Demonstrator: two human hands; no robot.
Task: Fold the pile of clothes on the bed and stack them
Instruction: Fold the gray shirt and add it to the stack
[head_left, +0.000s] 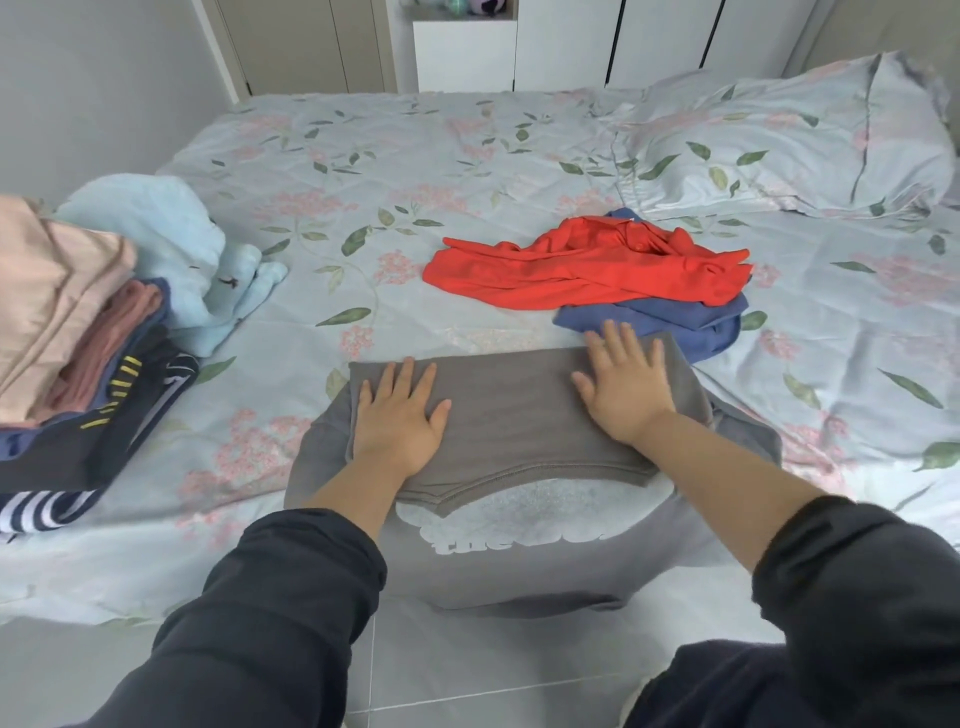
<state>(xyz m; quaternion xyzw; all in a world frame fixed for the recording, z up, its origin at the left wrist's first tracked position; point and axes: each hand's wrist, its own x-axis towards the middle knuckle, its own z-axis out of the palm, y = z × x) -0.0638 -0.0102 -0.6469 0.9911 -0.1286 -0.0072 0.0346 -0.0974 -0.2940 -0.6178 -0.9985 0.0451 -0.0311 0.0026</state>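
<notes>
A grey sweatshirt (519, 415) lies at the near edge of the bed (363, 171), its lower part hanging over the side above the pale tiled floor (493, 665). Its upper portion is folded down into a broad, flat rectangle with a stitched hem curving along the near edge. Below that fold shows a white, cloud-shaped print (519, 525) with rounded lettering, partly covered. The knit looks thick and matte.

The person's left hand (400, 415) lies palm-down on the left part of the folded panel, fingers straight and slightly spread, grasping nothing. The right hand (626, 387) presses flat on the right part in the same way, fingers extended toward the far edge. Both forearms come out of dark, soft sleeves (270, 613).

Just beyond the sweatshirt, a crumpled red garment (571, 270) of thin, smooth cloth sprawls over a rumpled blue garment (691, 322), whose near corner lies just beside the right fingertips.

At the left edge stands a stack of folded clothes (78, 364): pale pink on top, dusty rose and navy beneath, dark pieces with yellow marks and white stripes lower down. A fleecy light-blue item (171, 244) lies bunched behind it.

The bed cover is pale blue cotton with pink blossoms and green leaves, lightly creased; a matching pillow (779, 140) lies at the far right.
</notes>
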